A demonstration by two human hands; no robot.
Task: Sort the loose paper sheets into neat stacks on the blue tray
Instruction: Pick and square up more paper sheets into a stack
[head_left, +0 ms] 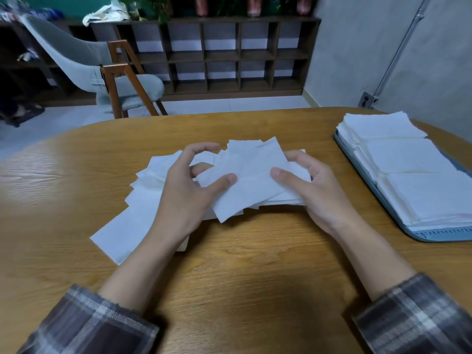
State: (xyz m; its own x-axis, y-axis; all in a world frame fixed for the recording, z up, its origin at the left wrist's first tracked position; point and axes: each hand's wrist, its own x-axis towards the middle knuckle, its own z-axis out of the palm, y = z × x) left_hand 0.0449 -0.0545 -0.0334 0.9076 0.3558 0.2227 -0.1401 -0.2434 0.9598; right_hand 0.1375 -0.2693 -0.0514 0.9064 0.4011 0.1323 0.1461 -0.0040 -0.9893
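Loose paper sheets (245, 180) fill frame centre; I see my left hand (184, 198) and right hand (314, 190) pinching one bundle, fingers curled, palms facing inward.

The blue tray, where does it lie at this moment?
In the head view, the blue tray lies on the right side of the wooden table, to the right of the right hand, and carries neat white paper stacks.

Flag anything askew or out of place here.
Loose sheets beneath the left hand lie fanned at mixed angles. The bundle it grips with the right hand has skewed corners. Stacks on the blue tray look tidy.
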